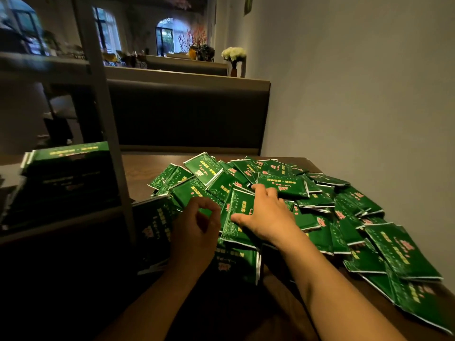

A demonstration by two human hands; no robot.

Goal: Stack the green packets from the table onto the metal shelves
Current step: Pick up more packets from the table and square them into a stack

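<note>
Partial progress: some green packets (pixel 66 153) stacked on metal shelves (pixel 61 223); worktop (pixel 138 168) heap (pixel 320 200) remains, right hand (pixel 267 212) gripping one packet (pixel 236 222), left hand (pixel 194 232) loosely curled, empty.

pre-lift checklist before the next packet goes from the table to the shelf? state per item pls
1. Right hand on a packet: ok, fingers and thumb span the tilted packet on top of the pile.
2. Grip closed on it: cannot tell, the fingers look spread rather than curled.
3. Left hand free to help: ok, loosely curled over the pile and holding nothing.
4. One packet only: cannot tell, others overlap beneath it.
5. Shelf reachable: ok, to the left with a stack of packets already on it.
6. Headroom above that stack: ok, open gap under the upper shelf.
</note>
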